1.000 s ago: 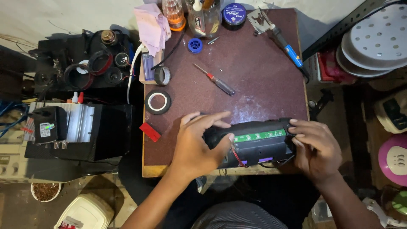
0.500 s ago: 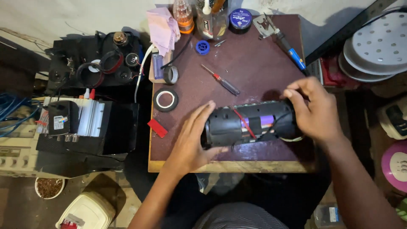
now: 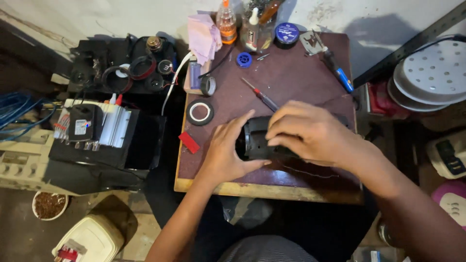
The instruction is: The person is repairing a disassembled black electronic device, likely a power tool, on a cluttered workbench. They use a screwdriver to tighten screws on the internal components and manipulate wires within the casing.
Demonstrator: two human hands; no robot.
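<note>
Both hands clamped on black speaker body (image 3: 257, 138), left hand (image 3: 228, 150), right hand (image 3: 310, 133), on wooden table (image 3: 291, 77)

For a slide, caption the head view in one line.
Both hands grip a black cylindrical speaker on a brown worktable: left hand at its end, right hand over the top, red-handled screwdriver beyond.

The black device (image 3: 259, 138) between the left hand (image 3: 227, 150) and right hand (image 3: 306, 133) looks like matt plastic. The surface (image 3: 291, 77) is a dull maroon board, scuffed, with a bare pale wooden strip along its near edge. At its far edge lies soft pink cloth (image 3: 204, 36). The screwdriver (image 3: 262, 97) shows a glossy red handle and metal shaft.
</note>
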